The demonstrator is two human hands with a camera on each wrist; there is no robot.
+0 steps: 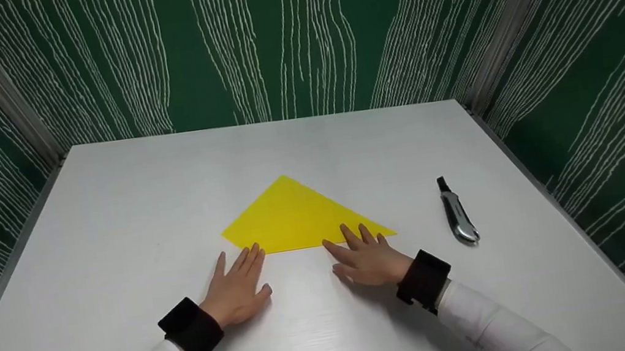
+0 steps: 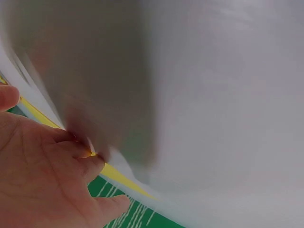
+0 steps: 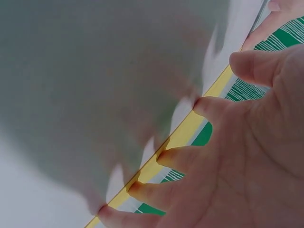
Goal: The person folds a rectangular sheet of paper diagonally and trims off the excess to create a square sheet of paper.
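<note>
A yellow sheet of paper (image 1: 293, 212), folded to a roughly triangular shape, lies on the white table with its long straight edge toward the person. My left hand (image 1: 239, 288) rests its straight fingertips on the left end of that edge, thumb apart on the table side. Toward the right end, my right hand (image 1: 369, 257) spreads its fingers, with the tips on the paper near the same edge. In the right wrist view, the fingertips of the right hand (image 3: 228, 156) line up along the yellow strip of paper (image 3: 183, 135). The left wrist view shows the left hand (image 2: 47, 171) palm-on, fingers extended.
A grey and black utility knife (image 1: 458, 212) lies on the white table (image 1: 124, 197) to the right of the paper. Green panels with white wavy lines (image 1: 292, 36) stand behind and at both sides of the table. Each wrist wears a black band (image 1: 192, 331).
</note>
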